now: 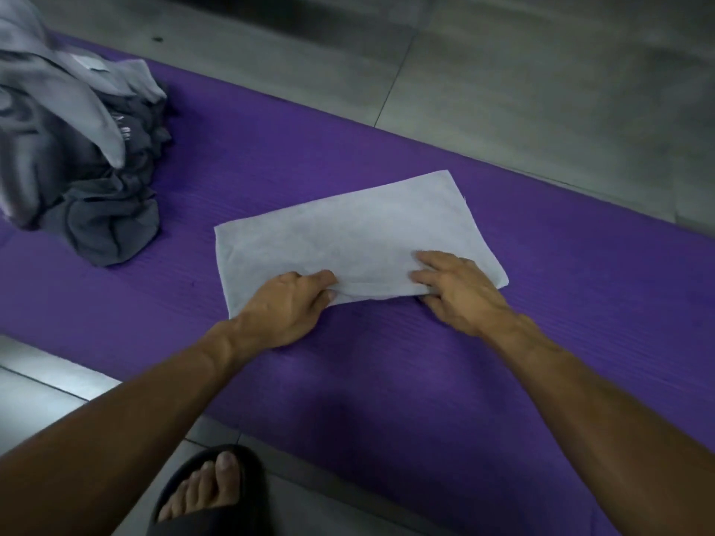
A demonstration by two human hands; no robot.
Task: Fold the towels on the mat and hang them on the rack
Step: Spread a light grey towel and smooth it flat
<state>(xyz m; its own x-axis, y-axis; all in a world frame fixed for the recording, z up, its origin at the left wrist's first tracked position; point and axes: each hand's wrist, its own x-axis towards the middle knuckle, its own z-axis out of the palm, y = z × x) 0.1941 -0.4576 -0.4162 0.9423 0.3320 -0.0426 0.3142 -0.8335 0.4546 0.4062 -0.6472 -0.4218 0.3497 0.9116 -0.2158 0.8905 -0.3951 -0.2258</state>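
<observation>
A pale grey towel (348, 234), folded into a flat rectangle, lies on the purple mat (503, 361) in the middle of the head view. My left hand (290, 307) grips the towel's near edge at its left part, fingers on top and thumb tucked under the cloth. My right hand (456, 288) holds the same near edge further right, fingers spread on top and the thumb under the edge. The near edge is slightly raised between the two hands.
A heap of unfolded grey and dark grey towels (77, 160) sits on the mat's far left end. Grey floor tiles (541, 90) surround the mat. My foot in a black sandal (209, 493) stands on the floor by the mat's near edge. No rack shows.
</observation>
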